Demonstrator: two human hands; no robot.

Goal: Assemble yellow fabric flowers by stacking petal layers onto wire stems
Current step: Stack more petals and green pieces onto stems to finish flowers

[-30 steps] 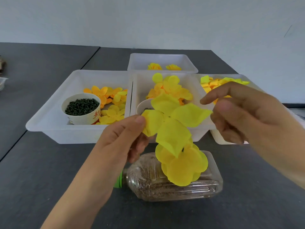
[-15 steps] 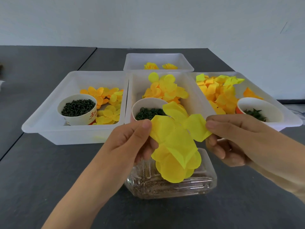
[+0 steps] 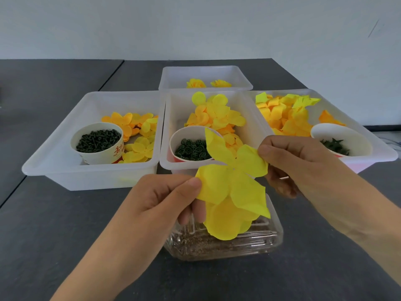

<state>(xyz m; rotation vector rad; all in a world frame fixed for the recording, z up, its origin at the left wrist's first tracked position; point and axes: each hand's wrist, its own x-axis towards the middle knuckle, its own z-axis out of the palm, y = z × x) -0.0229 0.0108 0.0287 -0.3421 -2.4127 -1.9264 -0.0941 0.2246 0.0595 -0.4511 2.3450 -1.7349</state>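
Note:
A large yellow four-petal fabric layer (image 3: pixel 234 172) is spread flat between both hands, its small centre hole visible. My left hand (image 3: pixel 165 198) pinches its left petal between thumb and fingers. My right hand (image 3: pixel 297 164) pinches the right petal. Below it sits a smaller rounded yellow petal layer (image 3: pixel 225 222), over a clear plastic bottle (image 3: pixel 249 244) lying on its side with brown grains inside. No wire stem is visible; the petals hide whatever is under them.
Three white trays (image 3: pixel 91 177) stand side by side holding yellow and orange petals (image 3: pixel 217 114), with a fourth tray (image 3: pixel 206 72) behind. Paper cups hold dark green parts: left cup (image 3: pixel 97 142), middle cup (image 3: pixel 191 146), right cup (image 3: pixel 340 142). The table (image 3: pixel 65 213) is dark grey.
My right hand came in from above and took hold of the right petal. Both hands have since lowered the large layer over the smaller one and flattened it out.

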